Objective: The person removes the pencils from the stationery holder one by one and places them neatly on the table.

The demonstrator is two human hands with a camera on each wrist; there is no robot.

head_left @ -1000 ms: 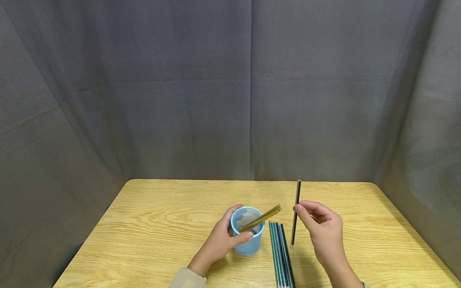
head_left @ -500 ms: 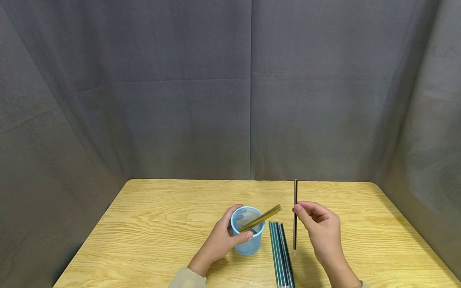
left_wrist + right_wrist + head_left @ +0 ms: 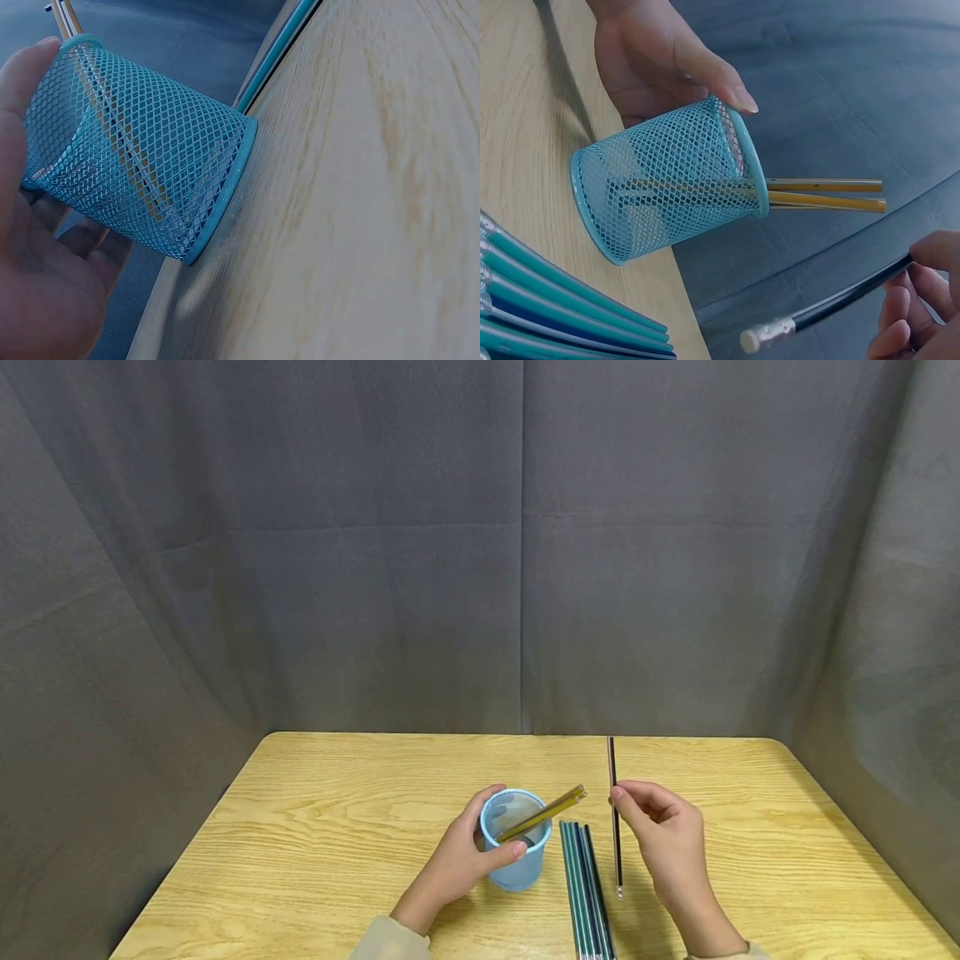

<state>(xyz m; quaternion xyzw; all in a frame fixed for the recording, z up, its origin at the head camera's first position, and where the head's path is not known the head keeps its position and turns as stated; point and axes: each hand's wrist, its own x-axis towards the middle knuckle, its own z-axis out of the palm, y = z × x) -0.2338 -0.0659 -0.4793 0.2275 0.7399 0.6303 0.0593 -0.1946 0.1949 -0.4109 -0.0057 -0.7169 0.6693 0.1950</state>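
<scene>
Blue mesh cup (image 3: 517, 873) on wood table (image 3: 337, 827), base apparently resting flat, gripped in L hand (image 3: 459, 862), thumb at rim, fingers round side. Inside: yellow pencils (image 3: 543, 816), leaning, top ends well past rim on R side. Black pencil (image 3: 617, 843) pinched in R hand (image 3: 670, 843), above mid-length, to R of cup; eraser (image 3: 750, 341) end down, apart from cup. Contact w/ table: can't tell. Green & dark pencils (image 3: 587, 893) flat in tight row, btwn cup & R hand.

Main risk prob. the pinch: small grip on slim shaft, could swivel or slip if bumped, esp. against yellow ends. Could also scatter row w/ eraser end brushing too low. Cup likely light; might tip w/ L grip loosened, b/c of lopsided lean of contents. Also poss.: yellow ends blocking part of mouth, so a jam at rim if coming in from R.
</scene>
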